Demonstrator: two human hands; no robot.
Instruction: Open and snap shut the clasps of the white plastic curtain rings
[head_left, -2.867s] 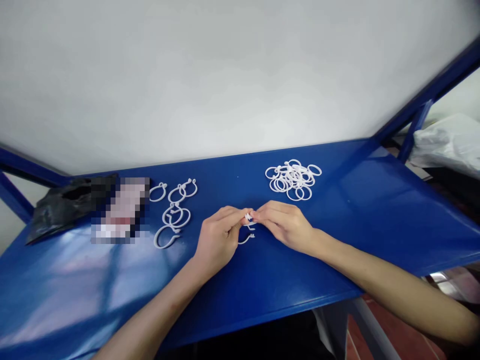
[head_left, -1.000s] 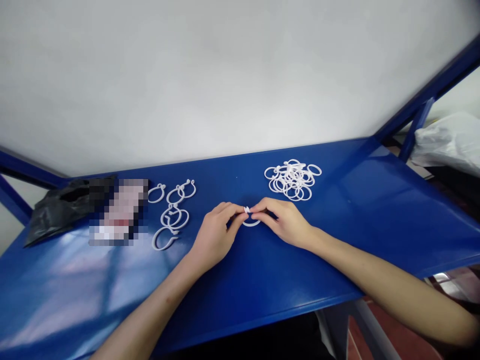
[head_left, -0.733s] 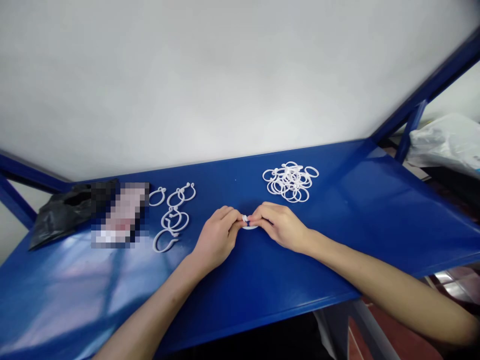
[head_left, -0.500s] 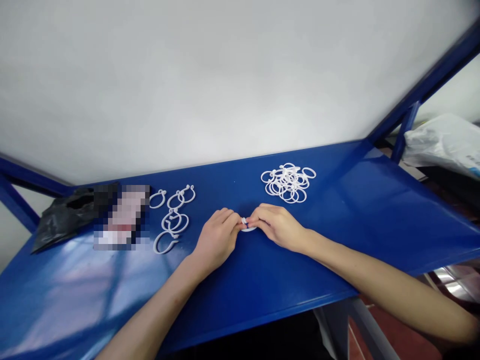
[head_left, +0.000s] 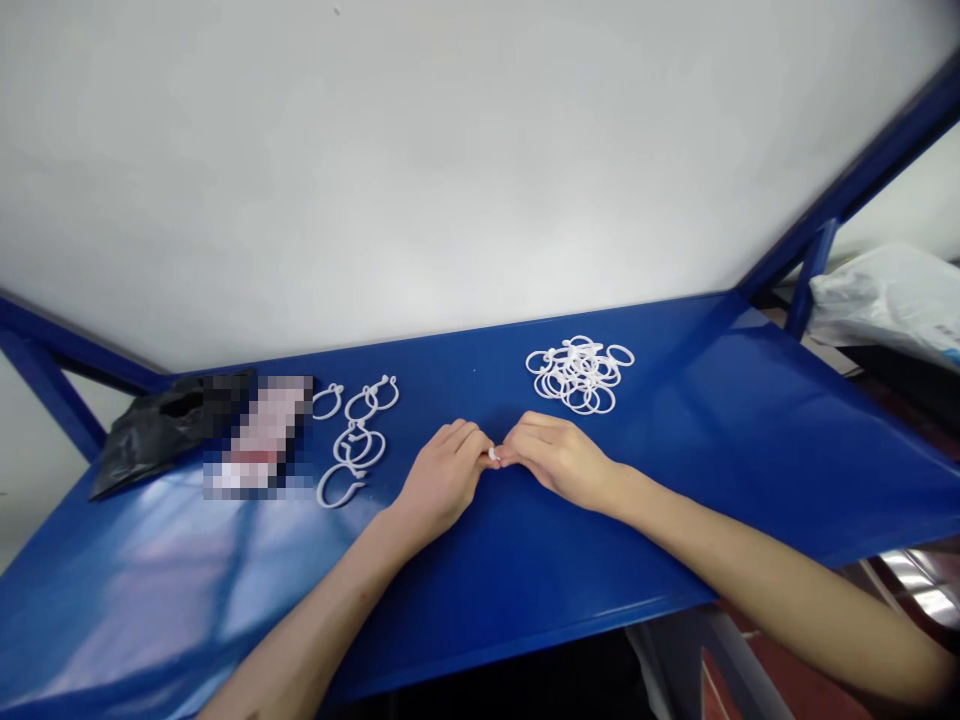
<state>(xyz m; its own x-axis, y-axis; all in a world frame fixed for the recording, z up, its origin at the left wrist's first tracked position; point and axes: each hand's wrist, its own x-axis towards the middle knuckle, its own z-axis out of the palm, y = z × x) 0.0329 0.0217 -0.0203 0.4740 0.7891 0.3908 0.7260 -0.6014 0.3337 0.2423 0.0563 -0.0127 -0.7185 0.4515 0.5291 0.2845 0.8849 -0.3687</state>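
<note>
Fingertips pinched together, my left hand [head_left: 446, 475] and my right hand [head_left: 559, 455] meet over the middle of the blue table. Between them they grip a white plastic curtain ring [head_left: 492, 454]; only its small knob shows and the fingers hide the rest. Left of my left hand lie several white rings [head_left: 351, 491], some with a visible gap in the loop and small eyelets. Beyond my right hand is a pile of overlapping white rings [head_left: 592, 400].
The blue table [head_left: 525, 600] has a raised frame at both ends and a pale wall [head_left: 465, 180] behind. A black plastic bag [head_left: 157, 440] and a pixelated flat package [head_left: 266, 430] lie at the left. Outside the right frame is a clear plastic bag [head_left: 877, 295].
My hands have drawn slightly closer together, and less of the ring shows between the fingers. The view has shifted a little; the loose rings lie as before.
</note>
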